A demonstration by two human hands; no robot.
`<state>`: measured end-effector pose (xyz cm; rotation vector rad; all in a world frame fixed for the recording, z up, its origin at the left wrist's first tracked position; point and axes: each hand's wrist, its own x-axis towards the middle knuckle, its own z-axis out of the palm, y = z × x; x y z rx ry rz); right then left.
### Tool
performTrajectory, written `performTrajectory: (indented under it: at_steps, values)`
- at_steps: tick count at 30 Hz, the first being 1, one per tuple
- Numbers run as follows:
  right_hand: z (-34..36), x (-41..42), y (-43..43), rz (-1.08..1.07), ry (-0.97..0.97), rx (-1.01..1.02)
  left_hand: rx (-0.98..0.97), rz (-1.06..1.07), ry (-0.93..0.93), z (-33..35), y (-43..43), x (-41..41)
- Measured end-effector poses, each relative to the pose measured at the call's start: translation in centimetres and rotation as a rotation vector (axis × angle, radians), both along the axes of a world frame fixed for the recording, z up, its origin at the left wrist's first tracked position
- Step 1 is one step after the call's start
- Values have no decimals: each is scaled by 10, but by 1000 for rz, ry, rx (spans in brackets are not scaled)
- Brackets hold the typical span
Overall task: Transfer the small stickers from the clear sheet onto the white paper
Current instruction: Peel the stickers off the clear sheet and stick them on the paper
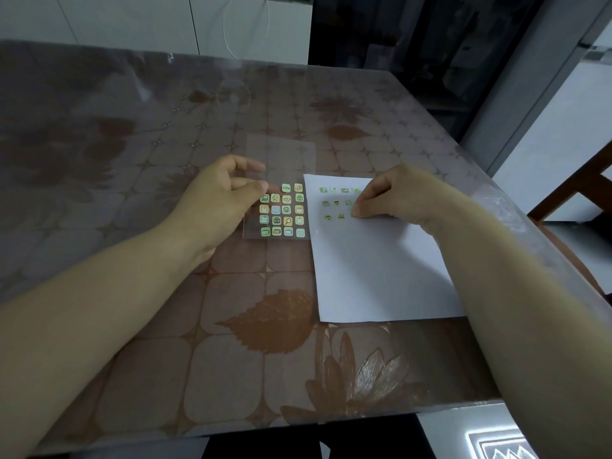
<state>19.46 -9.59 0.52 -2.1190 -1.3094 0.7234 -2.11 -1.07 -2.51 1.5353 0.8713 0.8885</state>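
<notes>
A clear sheet (281, 154) lies flat on the table, with several small green and yellow stickers (282, 210) in rows on its near half. My left hand (225, 190) rests on the sheet's left edge, thumb and fingers loosely curled over it. To the right lies the white paper (374, 270); several stickers (336, 203) sit in rows near its top. My right hand (394, 193) is on the paper's upper part, fingertips pressed together on a small sticker (353, 213) at the end of the third row.
The table (165, 293) has a brown leaf-patterned cloth under a clear cover. A wooden chair (576, 207) stands past the right edge. White cabinets and a dark glass door are behind the far edge. The near edge runs just below my forearms.
</notes>
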Motion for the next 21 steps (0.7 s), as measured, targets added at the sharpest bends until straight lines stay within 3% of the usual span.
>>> performTrajectory:
  at_steps: [8,12,15,21]
  values:
    - [-6,8,6,-62,-14,-28,5,-11,-2,0,-3,1]
    - [2,-1,3,-86,41,248,-11,-31,-32,2,-4,1]
    - [6,-23,2,43,68,496,-16,-59,-22,2,-4,0]
    - [-13,-50,12,228,-196,616,-130,-132,-99,5,-7,1]
